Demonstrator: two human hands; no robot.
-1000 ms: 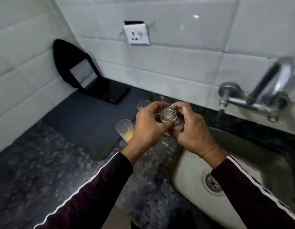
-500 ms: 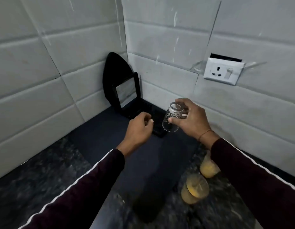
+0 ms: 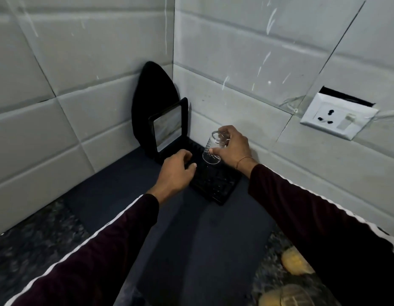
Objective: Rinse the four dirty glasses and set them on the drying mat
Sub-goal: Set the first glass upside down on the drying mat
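My right hand (image 3: 232, 149) grips a clear patterned glass (image 3: 212, 149), turned mouth-down and tilted, just above the black ribbed tray (image 3: 213, 184) in the corner. That tray rests on the dark blue drying mat (image 3: 191, 235). My left hand (image 3: 176, 171) hovers beside the glass over the tray's left part, fingers loosely curled and holding nothing. Two dirty glasses with yellow residue (image 3: 295, 261) (image 3: 286, 297) stand on the speckled counter at the lower right, partly hidden by my right sleeve.
A black stand with a small mirror (image 3: 167, 129) leans in the tiled corner behind the tray. A white wall socket (image 3: 337, 115) sits on the right wall. Dark speckled counter (image 3: 30, 244) stretches to the left of the mat.
The view swung from the sink to the corner. The glass went from both hands to my right hand alone and has come lower over the black tray; my left hand moved closer to the tray.
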